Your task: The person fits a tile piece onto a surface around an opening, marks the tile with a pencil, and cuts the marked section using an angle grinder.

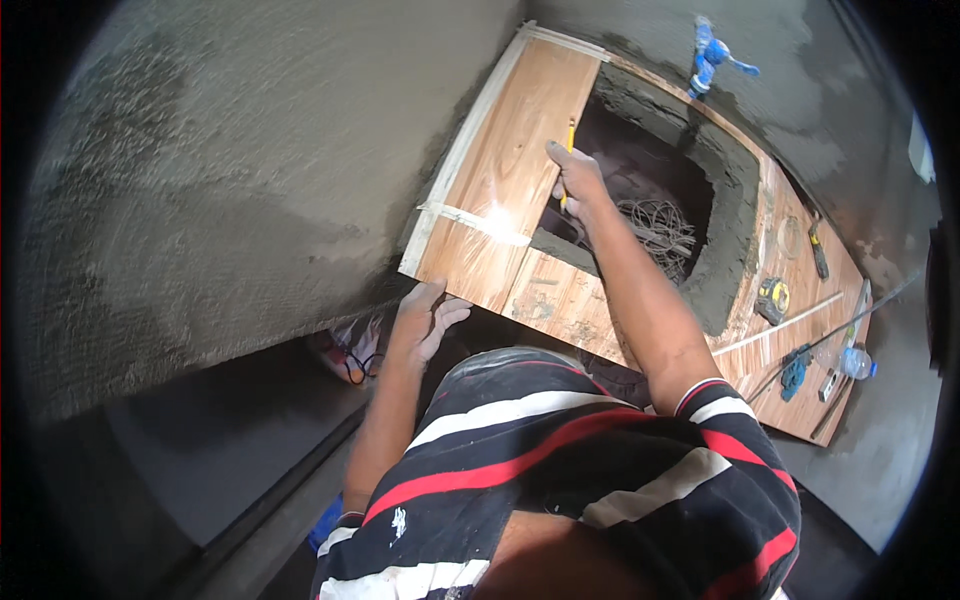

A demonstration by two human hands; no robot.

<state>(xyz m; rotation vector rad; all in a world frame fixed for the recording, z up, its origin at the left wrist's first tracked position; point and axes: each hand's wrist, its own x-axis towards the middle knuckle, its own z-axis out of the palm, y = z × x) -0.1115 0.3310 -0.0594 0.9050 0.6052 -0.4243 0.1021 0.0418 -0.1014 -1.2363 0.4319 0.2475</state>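
Observation:
A long wood-grain panel point(535, 85) lies along the left side of a counter, glossy under a bright reflection. My left hand point(425, 320) holds its near edge, thumb at the edge and fingers below it. In my right hand point(578, 182) is a yellow pencil point(571, 138), gripped over the panel's right edge beside the counter's opening. The pencil's upper end sticks out above the fist, and a bit of it shows below. Pale tape-like strips point(475, 222) run across the panel and along its left edge.
Wet grey mortar point(735, 215) rims the opening, with tangled cord or wire point(660, 235) inside. On the right lie a tape measure point(772, 300), a utility knife point(819, 252), a blue-green cloth point(795, 372), a plastic bottle point(856, 362) and a thin rod point(880, 302). A blue-wrapped tap point(708, 58) projects from the wall.

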